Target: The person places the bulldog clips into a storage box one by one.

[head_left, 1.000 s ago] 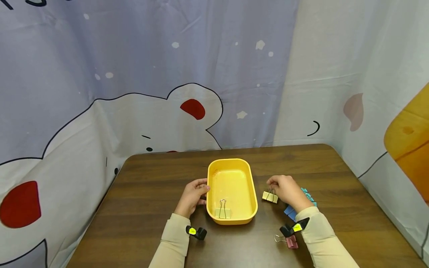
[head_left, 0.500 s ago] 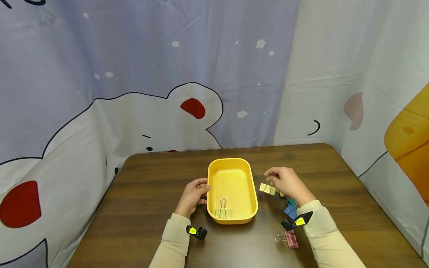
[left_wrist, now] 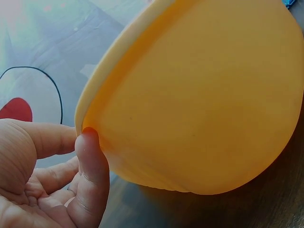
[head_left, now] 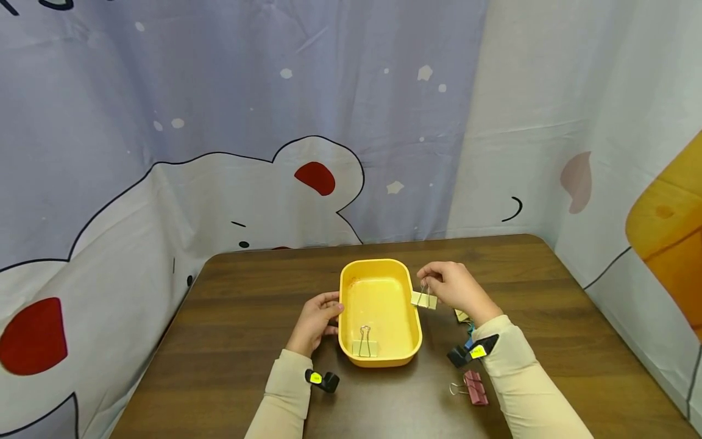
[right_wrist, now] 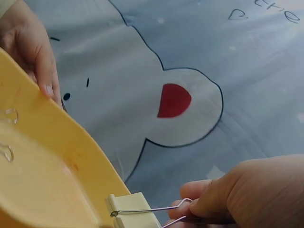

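My left hand (head_left: 318, 320) pinches the left rim of a yellow plastic tray (head_left: 378, 292), thumb and forefinger at its edge in the left wrist view. Inside the tray, near its front wall, stands a pale yellow binder clip (head_left: 364, 347) with its wire handles up. My right hand (head_left: 455, 288) holds a second pale yellow binder clip (head_left: 424, 300) by its wire handles. That clip's body overlaps the tray's right rim in the head view and hangs below the fingertips. In the right wrist view the same clip (right_wrist: 135, 209) shows close beside the tray wall.
A pink binder clip (head_left: 475, 388) lies on the wooden table (head_left: 247, 317) near the right forearm. Farther back, another pale yellow clip (head_left: 462, 315) and a partly hidden blue clip (head_left: 469, 342) lie by the right wrist. A patterned curtain (head_left: 406, 122) hangs behind the table.
My right hand has lifted the pale yellow binder clip and moved it left to the tray's right rim, uncovering another pale yellow clip. My left hand and the tray stay in place.
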A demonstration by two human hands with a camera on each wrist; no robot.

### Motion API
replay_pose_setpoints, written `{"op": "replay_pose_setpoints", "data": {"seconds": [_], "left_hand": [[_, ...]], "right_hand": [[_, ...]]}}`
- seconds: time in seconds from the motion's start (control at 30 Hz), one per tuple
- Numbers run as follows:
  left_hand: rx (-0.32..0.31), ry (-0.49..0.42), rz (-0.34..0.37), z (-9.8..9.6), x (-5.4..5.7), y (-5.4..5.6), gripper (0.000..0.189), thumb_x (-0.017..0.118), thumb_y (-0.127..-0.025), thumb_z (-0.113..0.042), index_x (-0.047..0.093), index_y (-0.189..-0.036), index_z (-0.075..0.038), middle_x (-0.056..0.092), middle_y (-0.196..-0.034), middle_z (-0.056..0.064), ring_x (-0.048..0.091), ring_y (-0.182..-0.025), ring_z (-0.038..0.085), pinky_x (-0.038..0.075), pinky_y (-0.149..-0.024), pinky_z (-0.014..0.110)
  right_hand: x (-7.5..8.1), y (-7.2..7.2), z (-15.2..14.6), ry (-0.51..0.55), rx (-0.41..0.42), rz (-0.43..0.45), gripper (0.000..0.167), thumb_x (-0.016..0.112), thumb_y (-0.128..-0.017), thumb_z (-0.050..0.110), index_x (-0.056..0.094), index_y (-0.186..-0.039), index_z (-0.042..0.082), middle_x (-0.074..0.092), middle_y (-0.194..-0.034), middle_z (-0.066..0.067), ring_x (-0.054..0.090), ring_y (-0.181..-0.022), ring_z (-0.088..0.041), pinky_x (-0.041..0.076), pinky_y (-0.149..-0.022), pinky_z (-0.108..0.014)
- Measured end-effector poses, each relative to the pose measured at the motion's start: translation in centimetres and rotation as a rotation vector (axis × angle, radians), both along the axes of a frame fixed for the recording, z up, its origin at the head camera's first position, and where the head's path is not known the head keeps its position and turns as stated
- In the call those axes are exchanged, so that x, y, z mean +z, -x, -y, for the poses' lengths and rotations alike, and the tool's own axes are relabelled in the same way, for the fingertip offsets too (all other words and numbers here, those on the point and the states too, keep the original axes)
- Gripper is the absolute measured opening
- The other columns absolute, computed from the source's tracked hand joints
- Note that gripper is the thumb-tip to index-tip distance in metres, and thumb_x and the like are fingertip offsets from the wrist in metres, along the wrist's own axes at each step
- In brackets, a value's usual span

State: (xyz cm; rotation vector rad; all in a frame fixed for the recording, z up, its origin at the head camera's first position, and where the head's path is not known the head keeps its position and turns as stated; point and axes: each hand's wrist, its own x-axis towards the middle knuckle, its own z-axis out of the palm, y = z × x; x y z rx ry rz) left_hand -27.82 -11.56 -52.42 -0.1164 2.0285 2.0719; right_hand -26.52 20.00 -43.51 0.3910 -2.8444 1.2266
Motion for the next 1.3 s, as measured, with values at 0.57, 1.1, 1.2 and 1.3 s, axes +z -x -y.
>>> {"op": "replay_pose_setpoints", "data": {"seconds": [0.57, 1.1, 1.2, 1.3], "left_hand": [[0.004, -0.009, 0.002, 0.0, 0.2, 0.0, 0.040, 0.063, -0.097, -0.003, 0.056, -0.136, 0.003, 0.065, -0.103, 0.014, 0.059, -0.071, 0.014, 0.055, -0.048, 0.023], [-0.003, -0.009, -0.005, 0.1, 0.0, -0.1, 0.041, 0.063, -0.098, -0.005, 0.055, -0.138, 0.002, 0.065, -0.110, 0.018, 0.061, -0.073, 0.015, 0.055, -0.050, 0.023], [-0.006, -0.004, -0.010, 0.1, 0.0, -0.1, 0.041, 0.063, -0.099, -0.005, 0.055, -0.138, 0.002, 0.065, -0.110, 0.018, 0.060, -0.072, 0.015, 0.055, -0.050, 0.023], [-0.012, -0.007, -0.009, 0.0, 0.2, -0.1, 0.042, 0.063, -0.099, -0.005, 0.054, -0.139, 0.003, 0.065, -0.111, 0.019, 0.059, -0.072, 0.014, 0.055, -0.049, 0.023]], "right_hand": [[-1.9, 1.5, 7.4, 0.072, 0.099, 0.035, 0.013, 0.060, -0.098, 0.002, 0.072, -0.100, 0.005, 0.070, -0.084, -0.006, 0.056, -0.052, -0.015, 0.052, -0.048, -0.029], [-4.3, 1.0, 10.1, 0.068, 0.168, 0.069, 0.012, 0.061, -0.096, 0.000, 0.071, -0.102, -0.001, 0.069, -0.085, -0.007, 0.059, -0.059, -0.014, 0.053, -0.051, -0.026], [-4.5, 0.9, 10.3, 0.067, 0.180, 0.075, 0.011, 0.061, -0.095, -0.001, 0.071, -0.101, -0.001, 0.069, -0.084, -0.007, 0.060, -0.062, -0.014, 0.053, -0.050, -0.026], [-4.7, 0.9, 10.5, 0.060, 0.192, 0.083, 0.011, 0.062, -0.095, 0.000, 0.071, -0.101, 0.000, 0.069, -0.085, -0.007, 0.060, -0.063, -0.013, 0.053, -0.051, -0.026]]}}
